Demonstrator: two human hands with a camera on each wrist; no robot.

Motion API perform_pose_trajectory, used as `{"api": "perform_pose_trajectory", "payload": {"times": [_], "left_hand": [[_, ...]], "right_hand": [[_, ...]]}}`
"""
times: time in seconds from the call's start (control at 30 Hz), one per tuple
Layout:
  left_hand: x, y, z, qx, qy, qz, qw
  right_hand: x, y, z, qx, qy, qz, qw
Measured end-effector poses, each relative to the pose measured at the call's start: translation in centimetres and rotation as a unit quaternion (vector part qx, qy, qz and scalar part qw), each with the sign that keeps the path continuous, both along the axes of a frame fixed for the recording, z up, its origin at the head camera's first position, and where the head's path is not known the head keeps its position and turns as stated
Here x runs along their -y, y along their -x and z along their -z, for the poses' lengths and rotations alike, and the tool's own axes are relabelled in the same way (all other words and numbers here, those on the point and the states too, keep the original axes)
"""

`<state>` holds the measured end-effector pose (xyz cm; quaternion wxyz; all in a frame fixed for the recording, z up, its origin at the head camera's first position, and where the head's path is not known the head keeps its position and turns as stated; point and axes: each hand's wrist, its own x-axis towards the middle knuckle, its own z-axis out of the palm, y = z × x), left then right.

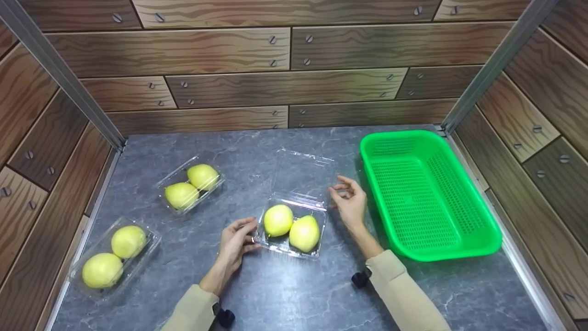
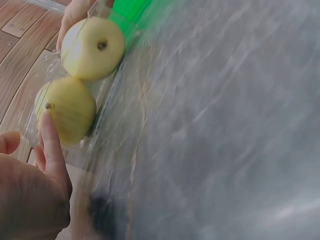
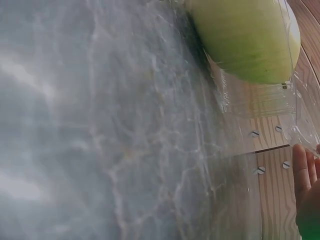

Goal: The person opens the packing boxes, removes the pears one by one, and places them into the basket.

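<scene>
In the head view, a green perforated plastic basket (image 1: 409, 197) sits on a gray marbled tabletop (image 1: 239, 149). Left of the basket lies a clear plastic clamshell (image 1: 298, 202), its lid (image 1: 303, 177) folded back and its base holding two yellow-green pears, one (image 1: 278, 220) farther from the basket, the other (image 1: 304, 233) nearer to it. The left hand (image 1: 234, 241) is on the clamshell's side away from the basket, fingers extended against the plastic without clenching. The right hand (image 1: 351, 202) is between clamshell and basket, close beside the lid's edge, fingers bent. Well left of the basket is a second clear box (image 1: 177, 172) with two pears; a third (image 1: 138, 262), also with two, lies farthest from it.

In the left wrist view, the clamshell's pears show through clear plastic, just beside the basket's green edge. The left index finger points straight at the pear farther from the basket.

In the right wrist view, one pear fills the upper part, and the right fingertips meet a clear plastic edge; whether they pinch it, I cannot tell.
</scene>
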<state>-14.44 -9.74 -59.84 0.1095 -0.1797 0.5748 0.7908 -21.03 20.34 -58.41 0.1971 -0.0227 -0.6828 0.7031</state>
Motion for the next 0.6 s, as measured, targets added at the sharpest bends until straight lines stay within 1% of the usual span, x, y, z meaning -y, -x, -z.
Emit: {"api": "perform_pose_trajectory", "payload": {"times": [0.2, 0.37, 0.47, 0.6], "left_hand": [[0.2, 1.2, 0.0, 0.001, 0.026, 0.009, 0.9996], [0.4, 1.9, 0.1, 0.000, 0.039, 0.027, 0.9989], [0.5, 2.0, 0.1, -0.004, 0.036, 0.037, 0.9987], [0.5, 1.8, 0.2, -0.001, 0.027, 0.048, 0.9985]], "right_hand": [[0.0, -0.7, 0.2, 0.025, 0.022, -0.008, 0.999], [0.1, -1.2, 0.0, 0.048, 0.029, -0.009, 0.998], [0.1, -1.3, 0.0, 0.058, 0.026, -0.010, 0.998], [0.1, -1.0, 0.1, 0.066, 0.029, -0.011, 0.997]]}}
